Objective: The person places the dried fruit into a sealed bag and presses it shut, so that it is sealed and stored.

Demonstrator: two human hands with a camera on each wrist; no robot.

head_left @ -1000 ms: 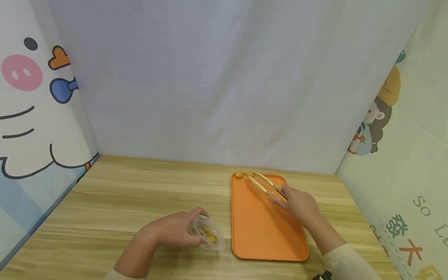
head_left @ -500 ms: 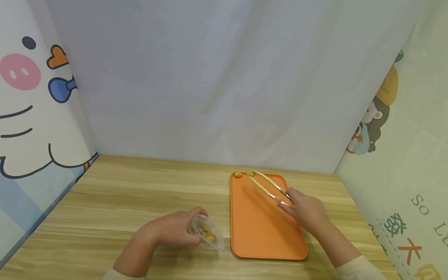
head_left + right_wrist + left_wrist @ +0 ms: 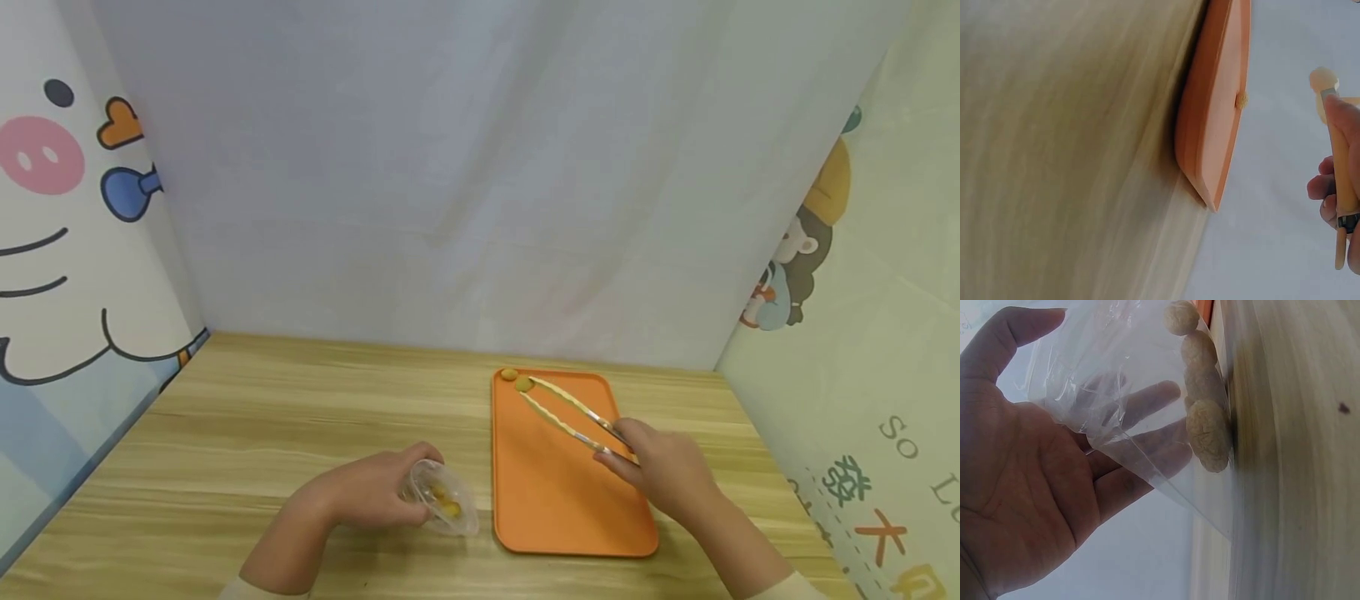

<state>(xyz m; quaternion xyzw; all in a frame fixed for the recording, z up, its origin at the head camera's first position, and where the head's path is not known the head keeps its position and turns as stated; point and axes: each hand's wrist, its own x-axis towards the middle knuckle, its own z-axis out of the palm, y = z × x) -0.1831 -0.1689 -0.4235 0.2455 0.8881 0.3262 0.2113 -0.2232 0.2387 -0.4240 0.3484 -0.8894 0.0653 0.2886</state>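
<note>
My left hand holds a clear plastic bag tilted, its mouth towards the tray. Several small, wrinkled yellow-brown balls lie inside it, lined along its lower side in the left wrist view. My right hand grips a pair of tongs with pale yellow arms, over the orange tray. At the tong tips is one yellow-brown ball, standing apart from the tray in the right wrist view. Another ball sits at the tray's far left corner.
The tray lies on a wood-grain table. A pale curtain hangs behind the table's far edge. Printed cloths with cartoon figures stand at the left and right sides.
The tongs and the ball at their tips have shifted a little left and nearer to me. My right hand has drawn back to the right. The left hand and bag stay nearly still.
</note>
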